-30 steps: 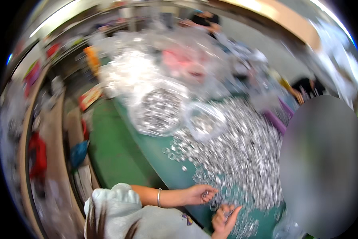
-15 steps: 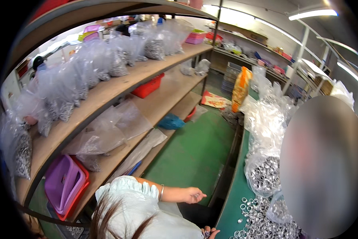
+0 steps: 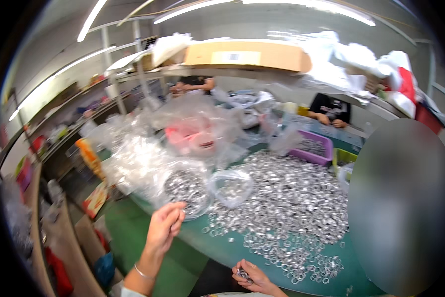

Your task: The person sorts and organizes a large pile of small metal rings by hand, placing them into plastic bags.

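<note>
- Reaching up from the lower edge, the left hand (image 3: 164, 228) is raised over the near edge of the green surface (image 3: 217, 247), fingers bunched and bent forward toward a clear plastic bag of metal rings (image 3: 186, 190).
- Its fingertips sit right at the rim of that bag; the picture is soft there, so I cannot tell whether the grip actually has hold of the plastic or only touches it.
- A thin bracelet (image 3: 142, 272) circles the left wrist.
- Low in the frame, the right hand (image 3: 252, 278) is curled, its grip closed around a few small metal rings (image 3: 243, 273) that show between the fingers.
- Just beyond that hand, a wide heap of loose silvery rings (image 3: 287, 208) covers the surface, thinning to scattered single rings at the near edge.
- A second, smaller clear bag (image 3: 231, 187) lies open beside the first, touching the heap.
- Behind both, a mound of crumpled clear bags (image 3: 183, 133) rises, with something pink inside one.
- A purple tray (image 3: 312, 151) with more rings stands at the far side of the heap.
- Two other people (image 3: 331, 110) sit at the far end.
</note>
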`<state>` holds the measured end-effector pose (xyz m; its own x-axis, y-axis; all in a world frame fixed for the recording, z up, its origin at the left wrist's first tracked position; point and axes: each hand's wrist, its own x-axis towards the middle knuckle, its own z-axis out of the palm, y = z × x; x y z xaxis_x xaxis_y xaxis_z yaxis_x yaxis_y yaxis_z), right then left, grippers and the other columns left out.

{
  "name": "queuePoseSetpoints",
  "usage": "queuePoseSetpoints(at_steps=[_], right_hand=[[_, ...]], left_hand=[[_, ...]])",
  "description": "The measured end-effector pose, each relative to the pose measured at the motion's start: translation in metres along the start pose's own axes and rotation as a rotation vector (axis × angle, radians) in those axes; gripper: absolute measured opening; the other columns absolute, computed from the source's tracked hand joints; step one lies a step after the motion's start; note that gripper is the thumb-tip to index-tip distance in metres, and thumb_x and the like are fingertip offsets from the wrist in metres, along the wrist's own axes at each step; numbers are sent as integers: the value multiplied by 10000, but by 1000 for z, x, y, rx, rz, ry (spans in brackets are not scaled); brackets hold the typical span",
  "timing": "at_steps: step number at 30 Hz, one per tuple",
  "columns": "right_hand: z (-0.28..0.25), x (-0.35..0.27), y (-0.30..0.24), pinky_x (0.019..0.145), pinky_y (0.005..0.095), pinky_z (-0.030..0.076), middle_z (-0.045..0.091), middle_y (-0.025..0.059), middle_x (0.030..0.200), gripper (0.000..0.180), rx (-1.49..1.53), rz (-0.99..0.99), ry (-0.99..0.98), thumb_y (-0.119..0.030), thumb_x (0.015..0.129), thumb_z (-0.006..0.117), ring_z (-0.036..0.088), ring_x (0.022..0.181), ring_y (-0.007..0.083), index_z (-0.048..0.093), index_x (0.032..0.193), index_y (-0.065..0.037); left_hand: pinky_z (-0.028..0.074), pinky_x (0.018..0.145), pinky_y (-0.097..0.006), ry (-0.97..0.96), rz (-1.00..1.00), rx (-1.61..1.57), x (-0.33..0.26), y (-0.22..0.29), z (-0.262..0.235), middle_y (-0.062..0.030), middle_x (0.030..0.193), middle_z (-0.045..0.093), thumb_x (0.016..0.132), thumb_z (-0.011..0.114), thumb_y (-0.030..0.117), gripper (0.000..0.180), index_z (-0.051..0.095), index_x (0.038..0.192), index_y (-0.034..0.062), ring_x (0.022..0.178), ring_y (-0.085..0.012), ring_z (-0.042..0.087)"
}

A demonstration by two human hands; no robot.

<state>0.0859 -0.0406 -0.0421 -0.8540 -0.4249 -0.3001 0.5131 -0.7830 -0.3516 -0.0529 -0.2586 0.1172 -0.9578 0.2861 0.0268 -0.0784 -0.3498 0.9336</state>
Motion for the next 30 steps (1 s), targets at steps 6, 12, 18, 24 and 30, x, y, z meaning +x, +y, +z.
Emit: queuePoseSetpoints(at_steps=[6, 12, 18, 24, 30], right_hand=[[-16, -85, -53, 365, 178, 253, 467, 47, 665, 168, -103, -313, 102, -194, 866, 488, 364, 465, 88, 501, 871, -26], [-27, -143, -81, 360, 187, 260, 470, 32, 661, 211, -201, -736, 452, -260, 895, 474, 374, 451, 84, 503, 834, -59], [-70, -166, -90, 360, 212, 266, 466, 35, 608, 257, -170, -882, 668, -314, 887, 498, 378, 425, 99, 507, 839, -62], [-74, -178, -103, 393, 196, 302, 461, -3, 601, 264, -240, -987, 839, -330, 875, 522, 410, 457, 74, 530, 813, -74], [-125, -186, -97, 373, 189, 283, 449, -8, 548, 267, -689, -1044, 1097, -335, 872, 525, 395, 428, 67, 528, 791, -80]], left_hand=[[266, 383, -178, -959, 327, 491, 143, 74, 231, -2, 600, 550, 903, 459, 184, 254, 608, 940, -20, 444, -15, 359], [455, 729, -357, -325, 1239, 835, 230, 100, 436, -148, 847, 635, 770, 551, 85, 172, 672, 890, 102, 826, -301, 595], [468, 723, -389, -208, 1255, 875, 248, 110, 550, -162, 866, 626, 711, 670, 312, 295, 664, 873, 65, 830, -319, 593], [478, 697, -406, -101, 1168, 895, 267, 90, 616, -199, 856, 619, 716, 667, 220, 237, 643, 778, -7, 823, -346, 601], [480, 650, -395, 7, 1205, 780, 264, 94, 624, -202, 768, 620, 687, 704, 217, 235, 649, 730, -7, 763, -344, 613]])
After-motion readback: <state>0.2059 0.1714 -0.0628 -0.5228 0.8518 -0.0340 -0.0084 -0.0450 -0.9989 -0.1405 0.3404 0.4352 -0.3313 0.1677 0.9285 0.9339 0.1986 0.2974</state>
